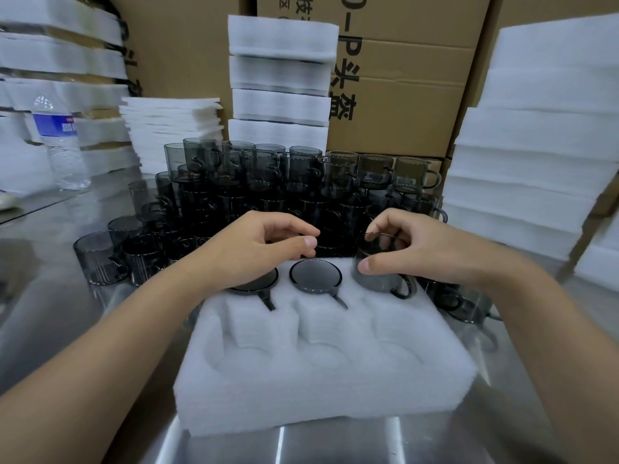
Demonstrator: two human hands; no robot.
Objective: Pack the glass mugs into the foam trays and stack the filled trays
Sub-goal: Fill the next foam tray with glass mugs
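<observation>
The right hand (425, 249) grips a smoky glass mug (378, 266) by the rim, thumb on the near wall, above the far-right pocket of the foam tray (318, 390). The left hand (254, 252) is curled over the first seated mug (249, 289) - I cannot tell if it holds it. A second seated mug (315, 274) sits beside; the near pockets are empty. Thin glass is likely light, stiff, slippery and fragile - better to take the wall or rim than the handle. The foam looks soft. Behind stands the mug pile (268, 182).
</observation>
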